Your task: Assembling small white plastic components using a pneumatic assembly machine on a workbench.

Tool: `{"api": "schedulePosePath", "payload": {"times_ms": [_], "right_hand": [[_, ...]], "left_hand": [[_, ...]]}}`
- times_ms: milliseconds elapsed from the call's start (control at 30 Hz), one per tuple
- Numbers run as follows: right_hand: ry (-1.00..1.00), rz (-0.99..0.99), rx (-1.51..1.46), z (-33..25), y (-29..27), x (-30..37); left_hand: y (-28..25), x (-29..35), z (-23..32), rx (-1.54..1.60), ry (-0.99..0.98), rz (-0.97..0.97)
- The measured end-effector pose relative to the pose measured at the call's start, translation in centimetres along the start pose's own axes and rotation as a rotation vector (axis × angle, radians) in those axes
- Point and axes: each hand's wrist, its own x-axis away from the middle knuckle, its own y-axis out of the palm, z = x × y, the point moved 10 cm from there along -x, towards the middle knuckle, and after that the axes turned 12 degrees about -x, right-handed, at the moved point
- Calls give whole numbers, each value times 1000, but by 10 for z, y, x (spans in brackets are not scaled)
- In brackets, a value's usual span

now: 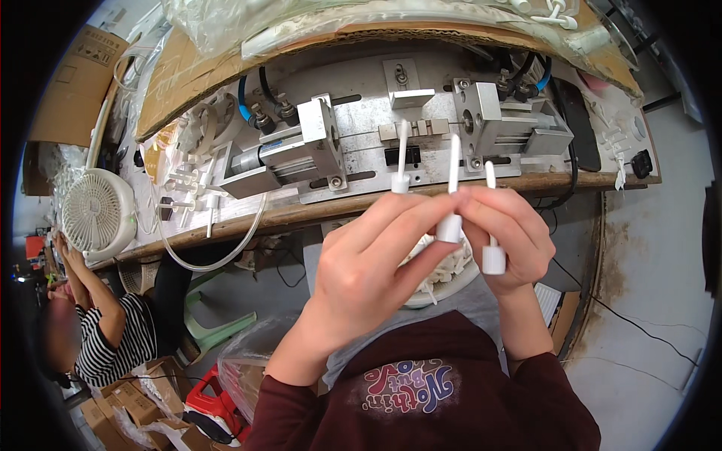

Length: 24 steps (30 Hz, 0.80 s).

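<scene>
Beyond the hands, a worn wooden desk (466, 189) runs from left to right and carries a metal fixture (391, 131) of aluminium blocks, rods and a cylinder, fed by blue and black hoses (244, 101). Sheets of cardboard (180, 75) and clear plastic lie on the far side of the fixture. A small white fan (96, 213) stands at the left end of the desk, with loose white plastic parts (184, 197) just to its right.

The left hand (368, 270) and the right hand (504, 229) are raised near the desk edge, with their fingertips meeting. 3 white plastic pump parts are in the hands, each a thin tube on a wider collar:
1. The left pump part (401, 161) stands upright at the left fingertips, tube pointing far.
2. The middle pump part (452, 195) is pinched between both hands where the fingertips meet, upright.
3. The right pump part (492, 240) is gripped in the curled fingers of the right hand, collar at the near end.

The fingers of both hands are closed around these parts.

Below the hands, a white bowl (451, 282) of similar white parts rests on the person's lap, partly hidden by the hands. At the far left, another person in a striped sleeve (113, 338) sits beside cardboard boxes (128, 410) on the floor.
</scene>
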Motion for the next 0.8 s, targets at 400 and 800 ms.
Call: {"api": "schedulePosePath", "payload": {"times_ms": [400, 800], "right_hand": [[286, 171, -511, 27, -9, 10], [234, -104, -27, 14, -8, -17]], "left_hand": [[24, -11, -24, -665, 75, -39], [-3, -35, -28, -313, 41, -147]]}}
